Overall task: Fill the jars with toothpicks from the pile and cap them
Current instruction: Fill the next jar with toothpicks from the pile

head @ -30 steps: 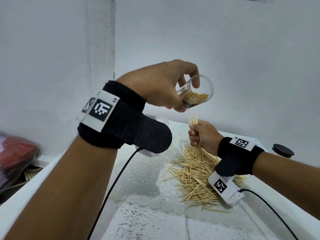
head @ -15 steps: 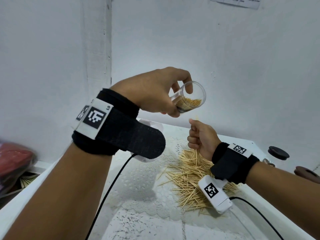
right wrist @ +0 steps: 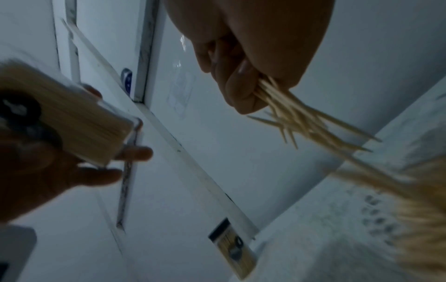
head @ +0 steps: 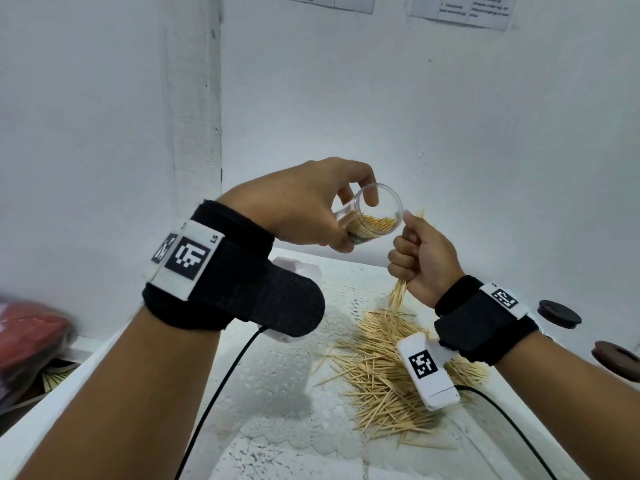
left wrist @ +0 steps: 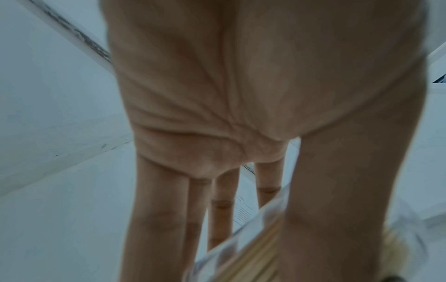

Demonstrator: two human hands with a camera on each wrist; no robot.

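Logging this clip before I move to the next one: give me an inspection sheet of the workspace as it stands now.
Surface: white table with a lace-patterned cover.
Job's things: clear plastic jar, tilted, partly filled with toothpicks; loose pile of wooden toothpicks on the table; two dark round lids at the right edge.
Clutter: blurred red object at far left.
Grips: left hand holds the jar; right hand grips a bundle of toothpicks beside the jar's mouth.
Cables: black wristband cables cross the table.
Surroundings: white walls, printed paper sheets taped up.
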